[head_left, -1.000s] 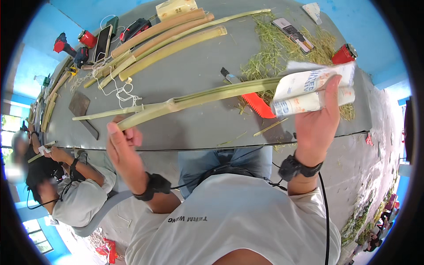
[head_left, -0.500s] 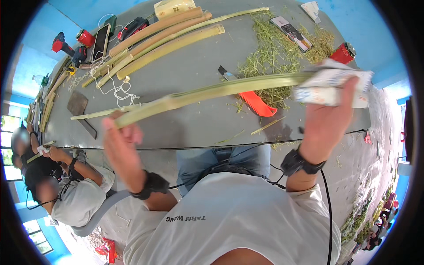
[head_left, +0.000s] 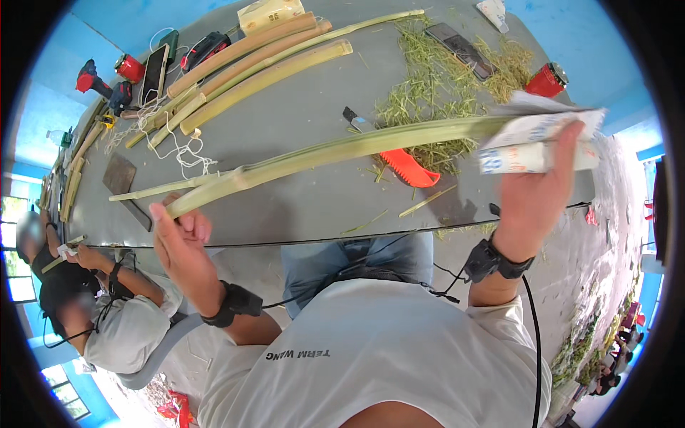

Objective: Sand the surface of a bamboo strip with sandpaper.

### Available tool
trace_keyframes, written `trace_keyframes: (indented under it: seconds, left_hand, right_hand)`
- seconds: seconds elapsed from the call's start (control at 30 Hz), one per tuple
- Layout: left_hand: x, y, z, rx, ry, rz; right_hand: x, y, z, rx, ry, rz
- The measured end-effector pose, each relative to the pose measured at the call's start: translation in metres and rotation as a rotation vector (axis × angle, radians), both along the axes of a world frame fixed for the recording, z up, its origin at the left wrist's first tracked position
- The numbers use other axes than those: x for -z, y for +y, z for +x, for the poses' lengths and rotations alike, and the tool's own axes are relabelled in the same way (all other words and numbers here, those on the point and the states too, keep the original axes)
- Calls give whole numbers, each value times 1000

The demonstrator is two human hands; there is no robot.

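Note:
A long split bamboo strip (head_left: pixel 342 148) stretches across in front of me above the table. My left hand (head_left: pixel 187 250) is closed on its left end, thumb and fingers pinching it. At the right, my right hand (head_left: pixel 529 192) grips a folded white printed paper sheet (head_left: pixel 546 134), with the strip's right end running into it; that end is hidden. A thinner bamboo strip (head_left: pixel 153 190) shows just behind the left end, partly covered. Beneath the strip, an orange-handled utility knife (head_left: pixel 410 167) lies with its blade pointing away. By my left hand rests a cleaver (head_left: pixel 120 176).
Green shavings (head_left: pixel 421 78) spread at the far right around a phone (head_left: pixel 460 50), near a red can (head_left: pixel 548 80). Bamboo pieces (head_left: pixel 264 89) lie at the back left, with white string (head_left: pixel 187 155) and a cordless drill (head_left: pixel 93 78). A co-worker (head_left: pixel 107 314) sits at the left.
My left hand has shifted a little left, bringing the bamboo strip's left end with it. The phone's screen, lit before, looks dark. The paper remains in my right hand.

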State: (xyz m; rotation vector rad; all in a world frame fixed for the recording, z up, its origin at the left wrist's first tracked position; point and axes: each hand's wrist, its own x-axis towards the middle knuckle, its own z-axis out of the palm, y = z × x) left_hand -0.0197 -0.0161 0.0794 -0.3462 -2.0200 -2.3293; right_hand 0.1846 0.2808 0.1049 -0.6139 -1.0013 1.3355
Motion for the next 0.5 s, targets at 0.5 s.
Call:
trace_keyframes:
  seconds: [0.5]
  left_hand:
    - [-6, 30, 23, 92, -77, -135]
  right_hand:
    - [4, -28, -22, -134, 95, -56]
